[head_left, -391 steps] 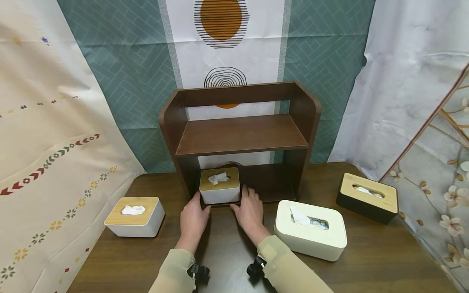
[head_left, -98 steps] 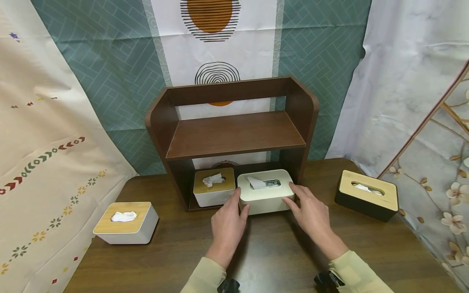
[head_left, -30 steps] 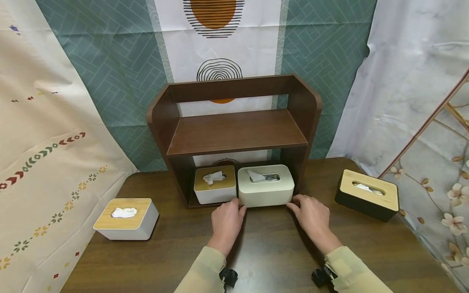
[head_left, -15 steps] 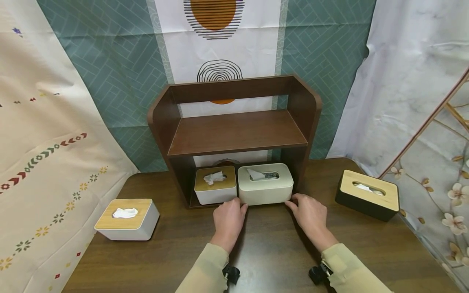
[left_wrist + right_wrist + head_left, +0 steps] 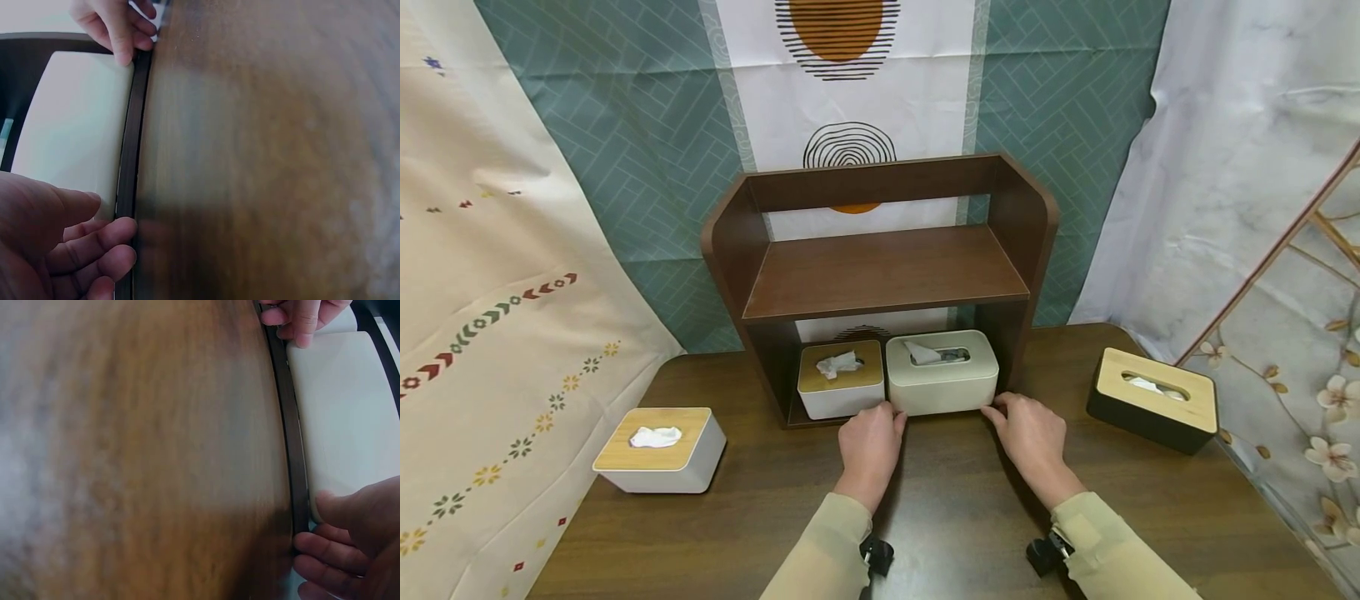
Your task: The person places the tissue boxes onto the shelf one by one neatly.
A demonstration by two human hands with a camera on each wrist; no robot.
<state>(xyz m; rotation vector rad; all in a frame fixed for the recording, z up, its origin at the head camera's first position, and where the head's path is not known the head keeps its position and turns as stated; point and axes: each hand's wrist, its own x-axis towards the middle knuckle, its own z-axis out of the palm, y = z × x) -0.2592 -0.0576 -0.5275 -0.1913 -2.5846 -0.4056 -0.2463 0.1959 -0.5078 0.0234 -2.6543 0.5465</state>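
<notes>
A cream tissue box (image 5: pixel 942 397) stands in the right part of the lower level of a dark brown two-tier shelf (image 5: pixel 886 268). At its lower front left corner is my left hand (image 5: pixel 869 447), at the right corner my right hand (image 5: pixel 1034 435). In the left wrist view the left thumb presses the box's front face, the other fingers loosely bent by the shelf's front edge (image 5: pixel 130 140). The right wrist view shows the right thumb (image 5: pixel 334 509) pressing likewise. Left of the cream box, on the same level, is a white tissue box with a wooden lid (image 5: pixel 842 403).
Another white tissue box with a wooden lid (image 5: pixel 662 458) stands on the brown table (image 5: pixel 955 533) to the left. A black tissue box with a pale wooden lid (image 5: pixel 1152 404) stands at the right. Patterned cloths (image 5: pixel 670 167) hang behind and at both sides.
The cream box first stood on the table, right of the shelf; both hands then held it at the shelf's lower level. Over the last second it has slid slightly deeper, the thumbs following.
</notes>
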